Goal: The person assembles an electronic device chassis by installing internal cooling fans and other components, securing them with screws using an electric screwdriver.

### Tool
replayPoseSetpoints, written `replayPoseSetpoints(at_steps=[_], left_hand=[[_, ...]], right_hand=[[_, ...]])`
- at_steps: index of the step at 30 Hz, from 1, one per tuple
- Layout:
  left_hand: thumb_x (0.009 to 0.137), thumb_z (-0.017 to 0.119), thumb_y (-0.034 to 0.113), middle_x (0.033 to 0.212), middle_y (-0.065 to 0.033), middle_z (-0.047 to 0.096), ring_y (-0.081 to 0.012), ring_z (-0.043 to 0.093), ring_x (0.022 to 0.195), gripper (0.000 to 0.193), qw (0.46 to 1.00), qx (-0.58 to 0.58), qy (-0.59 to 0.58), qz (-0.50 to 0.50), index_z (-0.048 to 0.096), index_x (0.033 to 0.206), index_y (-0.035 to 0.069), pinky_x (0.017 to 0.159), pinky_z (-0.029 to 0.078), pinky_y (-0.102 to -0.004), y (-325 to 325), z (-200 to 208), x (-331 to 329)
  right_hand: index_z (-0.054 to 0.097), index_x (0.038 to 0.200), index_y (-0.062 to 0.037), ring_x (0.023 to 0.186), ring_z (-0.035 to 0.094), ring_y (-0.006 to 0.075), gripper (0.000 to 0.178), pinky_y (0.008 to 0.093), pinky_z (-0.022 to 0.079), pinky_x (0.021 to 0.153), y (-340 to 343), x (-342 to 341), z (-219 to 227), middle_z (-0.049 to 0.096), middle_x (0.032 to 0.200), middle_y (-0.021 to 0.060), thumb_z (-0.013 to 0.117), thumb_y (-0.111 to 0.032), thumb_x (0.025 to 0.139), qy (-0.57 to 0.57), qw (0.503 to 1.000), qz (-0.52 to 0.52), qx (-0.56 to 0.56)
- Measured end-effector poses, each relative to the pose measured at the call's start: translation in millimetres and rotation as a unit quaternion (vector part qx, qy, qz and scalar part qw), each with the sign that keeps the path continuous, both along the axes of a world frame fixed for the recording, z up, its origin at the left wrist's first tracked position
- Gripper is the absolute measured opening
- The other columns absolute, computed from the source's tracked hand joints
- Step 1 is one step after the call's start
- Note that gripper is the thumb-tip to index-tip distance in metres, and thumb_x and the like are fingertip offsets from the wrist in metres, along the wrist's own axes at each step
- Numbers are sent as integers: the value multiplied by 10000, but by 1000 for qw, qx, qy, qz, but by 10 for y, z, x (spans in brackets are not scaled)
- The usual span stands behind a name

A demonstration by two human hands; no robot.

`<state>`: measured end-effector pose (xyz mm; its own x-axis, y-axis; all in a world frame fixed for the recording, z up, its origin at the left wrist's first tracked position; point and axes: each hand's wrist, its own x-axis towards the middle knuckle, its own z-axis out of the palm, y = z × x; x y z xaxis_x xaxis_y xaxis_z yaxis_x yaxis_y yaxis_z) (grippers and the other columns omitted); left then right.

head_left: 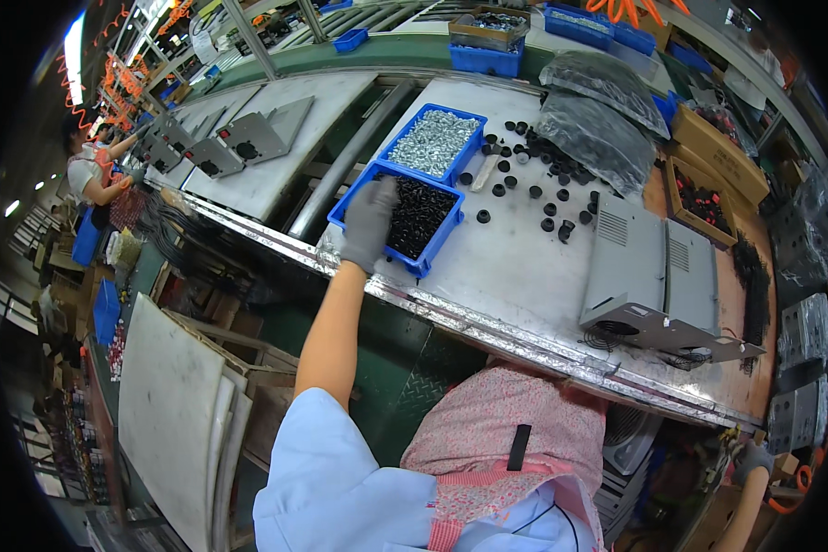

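Observation:
My left hand (370, 227), in a grey glove, reaches over the near blue bin (437, 254) of small black screws (421, 213). Its fingertips are blurred at the screws, so their grip does not show. Behind that bin, touching it, stands a second blue bin of silvery metal fasteners (434, 142). Far off to the right and low, my right hand (753, 462), also gloved in grey, is beside the bench's right end near an orange coiled hose (804, 477). Its fingers are too small and dark to make out.
Black rubber feet (548, 208) lie scattered on the bench right of the bins. Grey sheet-metal housings (627, 267) stand at the right, below clear plastic bags (607, 92). A cardboard box (699, 204) holds red and black parts. Another person (92, 179) works at the far left.

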<state>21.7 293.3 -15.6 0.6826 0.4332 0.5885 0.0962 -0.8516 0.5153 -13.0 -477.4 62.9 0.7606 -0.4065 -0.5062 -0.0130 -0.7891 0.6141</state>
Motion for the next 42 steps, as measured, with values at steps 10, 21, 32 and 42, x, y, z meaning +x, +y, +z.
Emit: replayPoseSetpoints(at_steps=[10,21,32,42], left_hand=[[939,458,298,756,-43,535,-83,456,538,235,583,-787,-69,-192,500,894,71,356,282,-153,216,200,-100],[947,447,206,819,-31,536,-50,433,573,182,622,-740,-77,-243,505,1030,55,403,305,-145,207,179,-122],[955,413,195,823,-1,484,-27,297,490,276,763,-600,-148,-188,464,1155,10,386,262,-158,-715,-113,-580],[921,497,270,886,-24,559,-45,365,558,217,356,-879,105,-299,555,1023,87,385,288,-124,-2457,-319,-503]], right_hand=[[453,1263,-90,933,582,347,826,385,469,818,1346,-854,426,593,1002,177,777,-141,505,-150,884,103,430],[461,1253,-140,839,589,333,758,377,481,709,2404,-1013,63,594,928,140,774,-189,564,-103,803,160,565],[435,1258,-54,948,579,348,719,348,467,796,2482,-1107,-395,583,1052,185,754,-174,624,-127,751,-6,648],[339,1350,-80,958,586,205,755,303,455,835,2987,-956,-547,573,1101,147,728,-201,714,-121,613,-127,770]])
